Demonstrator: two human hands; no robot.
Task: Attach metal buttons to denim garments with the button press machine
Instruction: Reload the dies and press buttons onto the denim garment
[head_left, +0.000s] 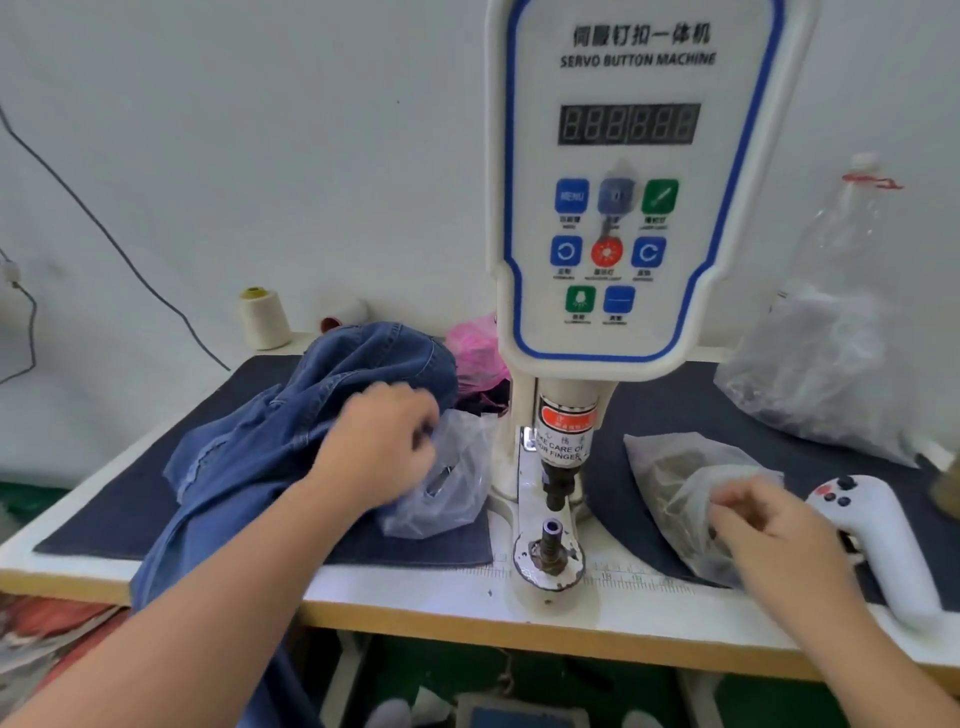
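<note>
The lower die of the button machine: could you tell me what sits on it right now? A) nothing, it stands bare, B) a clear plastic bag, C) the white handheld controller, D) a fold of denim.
A: the lower die stands bare under the punch, while the denim garment lies to its left.
</note>
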